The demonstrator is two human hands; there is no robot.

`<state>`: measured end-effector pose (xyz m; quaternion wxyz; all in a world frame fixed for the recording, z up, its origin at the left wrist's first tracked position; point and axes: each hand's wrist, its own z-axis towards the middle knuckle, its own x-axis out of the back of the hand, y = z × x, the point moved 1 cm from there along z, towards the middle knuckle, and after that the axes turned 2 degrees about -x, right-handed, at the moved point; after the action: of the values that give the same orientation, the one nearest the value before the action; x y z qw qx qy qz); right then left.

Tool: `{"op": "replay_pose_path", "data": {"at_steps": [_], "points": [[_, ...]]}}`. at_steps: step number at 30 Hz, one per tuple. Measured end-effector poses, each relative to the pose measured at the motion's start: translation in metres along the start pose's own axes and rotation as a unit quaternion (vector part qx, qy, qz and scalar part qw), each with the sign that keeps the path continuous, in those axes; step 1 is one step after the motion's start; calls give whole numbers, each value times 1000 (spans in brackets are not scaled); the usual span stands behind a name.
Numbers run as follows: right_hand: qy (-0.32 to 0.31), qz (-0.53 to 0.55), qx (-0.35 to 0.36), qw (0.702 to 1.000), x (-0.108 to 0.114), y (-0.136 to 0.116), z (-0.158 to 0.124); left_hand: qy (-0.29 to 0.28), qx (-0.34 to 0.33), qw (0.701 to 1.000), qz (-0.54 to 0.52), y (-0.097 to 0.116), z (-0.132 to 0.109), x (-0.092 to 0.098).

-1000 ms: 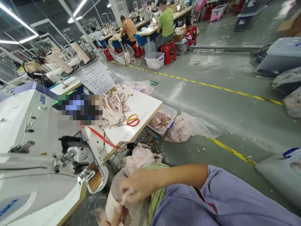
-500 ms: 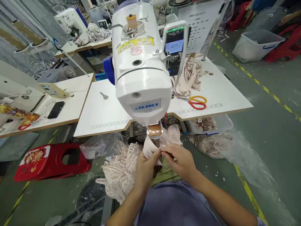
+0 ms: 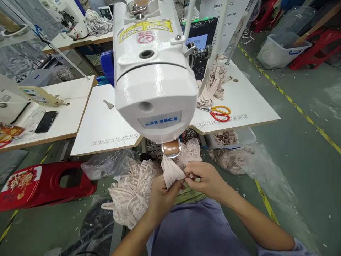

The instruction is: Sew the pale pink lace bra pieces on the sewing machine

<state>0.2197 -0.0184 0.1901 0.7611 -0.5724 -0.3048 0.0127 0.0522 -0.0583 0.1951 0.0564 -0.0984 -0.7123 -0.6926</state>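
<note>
A pale beige piece of fabric (image 3: pixel 172 172), perhaps part of a bra, stretches from below the sewing machine head (image 3: pixel 157 103) down to my hands. My left hand (image 3: pixel 165 193) is closed around its lower left side, thumb on top. My right hand (image 3: pixel 204 179) pinches the edge of the same fabric, fingertips close to those of the left. Just above the cloth sits a rounded brown and metal part (image 3: pixel 172 147) under the machine head. Beside my left hand lies a heap of beige lace garments (image 3: pixel 133 192).
Yellow and red-handled scissors (image 3: pixel 220 113) lie on the white table (image 3: pixel 247 96) near beige straps (image 3: pixel 213 83). A small grey metal piece (image 3: pixel 108 104) rests on the left side. A red stool (image 3: pixel 50 183) stands at left. Clear plastic (image 3: pixel 266 177) hangs at right.
My view has moved closer to the machine. The fabric between my hands has turned and bunched, showing a smooth side, and my right fingers have curled tighter at its edge.
</note>
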Motion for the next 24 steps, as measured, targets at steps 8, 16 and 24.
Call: {"op": "replay_pose_path", "data": {"at_steps": [8,16,24], "points": [[-19,-6,-83,996,-5,6,-3,-9,152,985,-87,-7,12,-4],[-47,77,-184,979,11,15,0,7,84,996,14,-2,22,8],[-44,24,-178,983,20,7,2,-53,89,994,21,3,25,12]]}}
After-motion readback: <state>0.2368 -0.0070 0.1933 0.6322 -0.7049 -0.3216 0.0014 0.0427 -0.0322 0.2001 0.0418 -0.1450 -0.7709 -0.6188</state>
